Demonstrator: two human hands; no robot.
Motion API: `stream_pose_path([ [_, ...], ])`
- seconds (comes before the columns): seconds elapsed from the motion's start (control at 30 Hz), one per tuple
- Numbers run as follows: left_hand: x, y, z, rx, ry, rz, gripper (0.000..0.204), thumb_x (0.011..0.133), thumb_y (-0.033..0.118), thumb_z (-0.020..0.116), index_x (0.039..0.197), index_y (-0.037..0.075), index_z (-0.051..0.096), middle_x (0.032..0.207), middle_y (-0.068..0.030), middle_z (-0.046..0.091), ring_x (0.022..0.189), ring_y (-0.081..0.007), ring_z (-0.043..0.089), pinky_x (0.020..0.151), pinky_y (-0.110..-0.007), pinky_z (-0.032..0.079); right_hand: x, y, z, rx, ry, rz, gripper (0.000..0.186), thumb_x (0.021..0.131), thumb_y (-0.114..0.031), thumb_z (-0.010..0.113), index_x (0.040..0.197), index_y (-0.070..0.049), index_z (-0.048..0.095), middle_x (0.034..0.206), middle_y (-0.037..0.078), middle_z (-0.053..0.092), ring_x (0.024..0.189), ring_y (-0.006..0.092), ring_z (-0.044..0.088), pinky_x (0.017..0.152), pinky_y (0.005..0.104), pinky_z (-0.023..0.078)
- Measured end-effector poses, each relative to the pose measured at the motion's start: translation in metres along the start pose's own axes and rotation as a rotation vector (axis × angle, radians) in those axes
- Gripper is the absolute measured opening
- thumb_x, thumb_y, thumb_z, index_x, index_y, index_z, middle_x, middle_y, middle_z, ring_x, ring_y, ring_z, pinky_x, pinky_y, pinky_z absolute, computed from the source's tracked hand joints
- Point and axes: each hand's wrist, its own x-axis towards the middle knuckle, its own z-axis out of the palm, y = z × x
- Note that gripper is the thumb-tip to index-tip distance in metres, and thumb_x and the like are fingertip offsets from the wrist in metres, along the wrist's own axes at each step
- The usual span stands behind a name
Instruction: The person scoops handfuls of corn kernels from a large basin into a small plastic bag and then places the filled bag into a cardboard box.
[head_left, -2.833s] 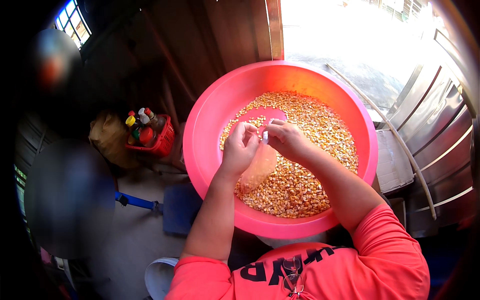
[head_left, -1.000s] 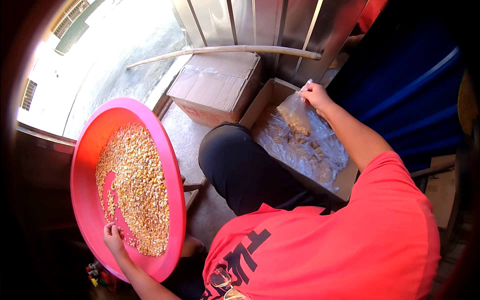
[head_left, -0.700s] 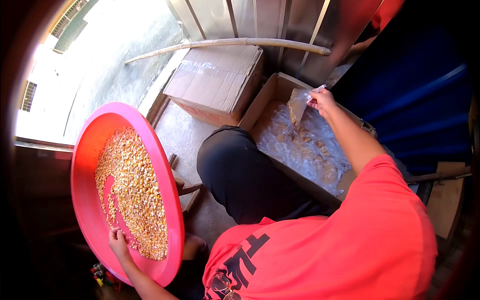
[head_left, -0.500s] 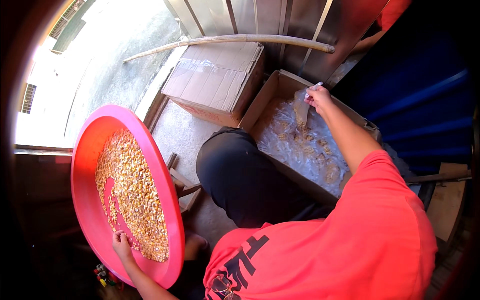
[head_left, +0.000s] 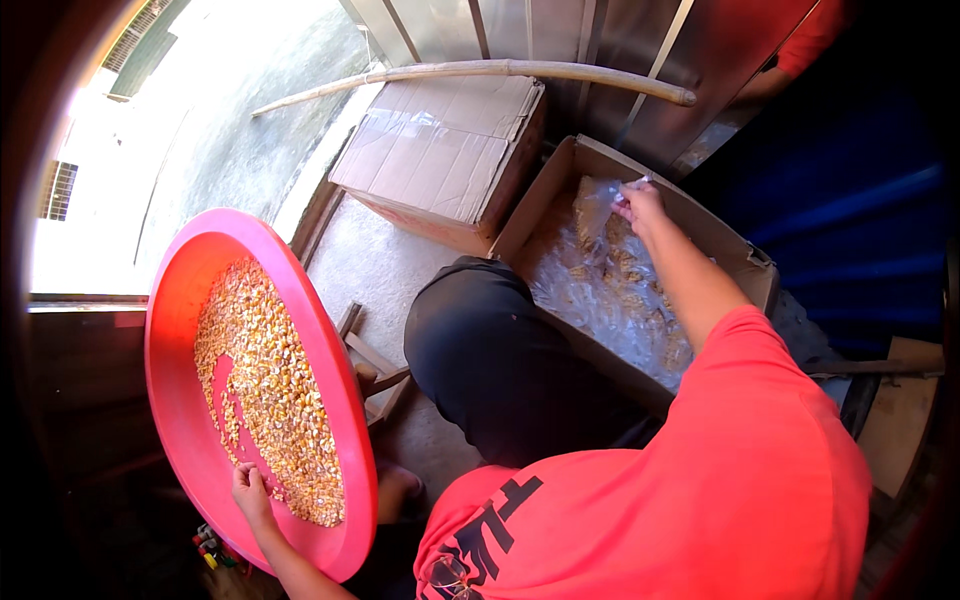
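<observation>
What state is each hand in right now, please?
Left hand: loosely closed; cannot tell whether it holds anything.
Right hand: closed, holding a filled clear plastic bag by its top.

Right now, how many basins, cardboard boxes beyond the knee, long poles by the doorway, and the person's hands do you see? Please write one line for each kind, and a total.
Pink basin: 1
Closed cardboard box plus open cardboard box: 2
Long pole: 1
Left hand plus right hand: 2
Total: 6

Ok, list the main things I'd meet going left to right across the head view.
Pink basin holding corn kernels, closed cardboard box, open cardboard box with clear plastic bags in it, dark blue sheeting.
</observation>
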Motion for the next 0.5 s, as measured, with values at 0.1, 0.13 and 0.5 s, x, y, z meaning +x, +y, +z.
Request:
stream_pose_path([
  [0.1, 0.002, -0.008, -0.003, 0.010, 0.004, 0.013, 0.005, 0.087, 0.009, 0.050, 0.088, 0.007, 0.054, 0.063, 0.0005, 0.051, 0.049, -0.0054, 0.045, 0.042, -0.018, 0.037, 0.014, 0.037, -0.011, -0.099, 0.197, 0.083, 0.012, 0.079, -0.003, 0.057, 0.090, -0.005, 0.052, 0.084, 0.007, 0.055, 0.071, 0.0197, 0.057, 0.061, 0.0353, 0.054],
  [0.13, 0.002, -0.009, -0.003, 0.010, 0.001, 0.003, 0.005, 0.087, 0.009, 0.050, 0.088, 0.007, 0.054, 0.063, 0.0006, 0.051, 0.048, -0.0054, 0.045, 0.042, -0.018, 0.037, 0.016, 0.044, -0.013, -0.107, 0.244, 0.114, 0.013, 0.079, -0.003, 0.057, 0.091, -0.005, 0.052, 0.083, 0.007, 0.055, 0.070, 0.0197, 0.056, 0.060, 0.0350, 0.054],
  [0.5, 0.001, -0.003, 0.001, 0.029, -0.073, 0.019, 0.004, 0.087, 0.010, 0.050, 0.087, 0.008, 0.054, 0.063, 0.0008, 0.050, 0.048, -0.0055, 0.045, 0.042, -0.018, 0.036, 0.024, 0.041, -0.071, -0.004, 0.180, 0.068, 0.021, 0.080, -0.004, 0.057, 0.100, -0.005, 0.049, 0.090, 0.009, 0.052, 0.072, 0.0209, 0.054, 0.064, 0.0375, 0.054],
])
